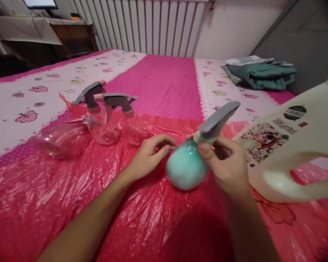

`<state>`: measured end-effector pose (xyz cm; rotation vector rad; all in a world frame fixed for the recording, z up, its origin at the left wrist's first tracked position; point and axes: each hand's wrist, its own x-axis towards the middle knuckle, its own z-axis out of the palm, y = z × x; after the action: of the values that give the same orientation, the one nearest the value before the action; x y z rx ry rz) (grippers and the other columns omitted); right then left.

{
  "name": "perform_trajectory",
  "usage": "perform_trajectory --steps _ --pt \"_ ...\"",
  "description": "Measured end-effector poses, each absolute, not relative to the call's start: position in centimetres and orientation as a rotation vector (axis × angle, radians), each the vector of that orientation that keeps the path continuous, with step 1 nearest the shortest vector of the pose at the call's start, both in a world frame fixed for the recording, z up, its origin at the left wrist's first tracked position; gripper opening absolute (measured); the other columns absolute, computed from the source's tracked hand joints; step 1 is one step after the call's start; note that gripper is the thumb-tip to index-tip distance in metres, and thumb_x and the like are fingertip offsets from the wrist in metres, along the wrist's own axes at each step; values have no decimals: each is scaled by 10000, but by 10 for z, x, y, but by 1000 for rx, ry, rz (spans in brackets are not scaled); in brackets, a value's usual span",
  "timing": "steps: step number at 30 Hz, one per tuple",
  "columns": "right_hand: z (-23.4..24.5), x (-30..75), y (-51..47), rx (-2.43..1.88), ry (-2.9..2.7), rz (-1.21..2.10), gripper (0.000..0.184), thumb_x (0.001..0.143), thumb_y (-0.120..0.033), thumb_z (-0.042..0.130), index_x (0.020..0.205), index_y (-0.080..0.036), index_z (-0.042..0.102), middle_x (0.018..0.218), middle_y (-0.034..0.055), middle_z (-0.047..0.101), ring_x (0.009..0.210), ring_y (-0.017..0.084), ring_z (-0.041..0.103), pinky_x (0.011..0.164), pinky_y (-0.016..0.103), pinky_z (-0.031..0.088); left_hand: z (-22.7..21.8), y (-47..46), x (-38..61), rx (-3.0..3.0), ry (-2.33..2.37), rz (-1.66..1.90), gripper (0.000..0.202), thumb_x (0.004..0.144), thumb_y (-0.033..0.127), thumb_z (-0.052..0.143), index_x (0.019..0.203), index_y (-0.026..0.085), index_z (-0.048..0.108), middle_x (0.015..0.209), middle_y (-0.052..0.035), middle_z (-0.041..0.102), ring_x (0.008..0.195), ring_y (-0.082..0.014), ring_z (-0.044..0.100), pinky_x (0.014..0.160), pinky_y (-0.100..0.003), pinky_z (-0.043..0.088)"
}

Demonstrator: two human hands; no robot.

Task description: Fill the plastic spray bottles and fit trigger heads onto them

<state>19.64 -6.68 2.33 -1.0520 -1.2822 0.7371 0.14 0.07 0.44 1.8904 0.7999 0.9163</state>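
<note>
My right hand (229, 160) grips a spray bottle (187, 165) at its neck, thumb in front and fingers behind. The bottle is round, filled with pale turquoise, has a grey trigger head, and leans to the right. My left hand (154, 153) is just left of this bottle, loosely curved with thumb and fingers apart, holding nothing; whether its fingertips touch the bottle I cannot tell. Beyond it, two clear pink spray bottles with grey heads stand upright, one at the left (100, 127) and one nearer the middle (133, 127). A third pink bottle (61, 140) lies on its side.
A large cream jug (278, 174) with a printed label and a handle leans in at the right. Crinkled red plastic sheeting (131, 225) covers the near part of the pink patterned bedspread (164, 83). Folded cloths (265, 72) lie far right, a radiator (142, 27) behind.
</note>
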Motion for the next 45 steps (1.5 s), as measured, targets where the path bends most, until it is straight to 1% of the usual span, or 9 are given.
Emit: perform_trajectory --steps 4,8,13,17,25,29,36,41,45 --pt "23 197 -68 -971 -1259 872 324 888 -522 818 993 -216 816 986 72 793 889 249 763 766 345 639 4 1 1 1891 799 923 143 966 229 576 998 187 709 1017 -54 771 967 -218 702 861 -340 526" --pt "23 198 -69 -963 -1286 864 230 892 -443 839 978 -231 824 971 54 797 907 221 763 791 301 629 4 1 2 1884 791 913 154 964 213 570 1016 181 711 1036 -58 771 974 -217 702 868 -343 525" --pt "24 199 -69 -960 -1270 859 236 885 -441 845 987 -229 825 970 54 798 902 225 764 772 298 629 3 1 2 1887 788 921 151 962 200 571 1020 177 710 1028 -53 767 969 -210 704 865 -332 526" --pt "26 198 -70 -923 -1277 910 322 890 -519 822 993 -213 826 967 70 799 886 244 769 764 327 643 2 1 1 1888 784 923 155 970 209 572 1029 175 711 1037 -56 771 976 -215 706 869 -335 527" --pt "27 194 -71 -930 -1314 895 201 900 -413 840 1002 -239 832 968 41 801 904 208 768 783 264 624 0 2 1 1901 769 925 156 980 235 580 1037 179 714 1032 -49 774 978 -221 705 854 -322 522" --pt "29 193 -74 -891 -1322 946 230 908 -457 825 1010 -251 833 966 41 799 891 214 770 741 262 625 0 2 2 1885 775 915 158 978 216 573 1043 176 712 1046 -55 770 1004 -228 707 885 -334 524" --pt "27 196 -73 -907 -1315 938 205 894 -438 844 1005 -266 836 974 31 797 927 207 767 806 260 627 0 2 2 1884 776 917 154 972 208 575 1034 180 713 1045 -56 767 987 -220 703 870 -333 520" --pt "27 201 -72 -927 -1312 914 212 910 -453 824 983 -253 838 956 41 799 893 207 770 755 252 630 1 1 2 1899 769 919 146 974 207 569 1022 178 704 1024 -51 763 969 -212 703 859 -329 519" --pt "27 199 -71 -951 -1344 910 182 896 -415 842 987 -258 845 956 35 805 900 207 777 763 249 636 1 0 2 1892 766 920 154 974 195 566 1039 172 704 1036 -52 763 977 -206 704 866 -325 516"
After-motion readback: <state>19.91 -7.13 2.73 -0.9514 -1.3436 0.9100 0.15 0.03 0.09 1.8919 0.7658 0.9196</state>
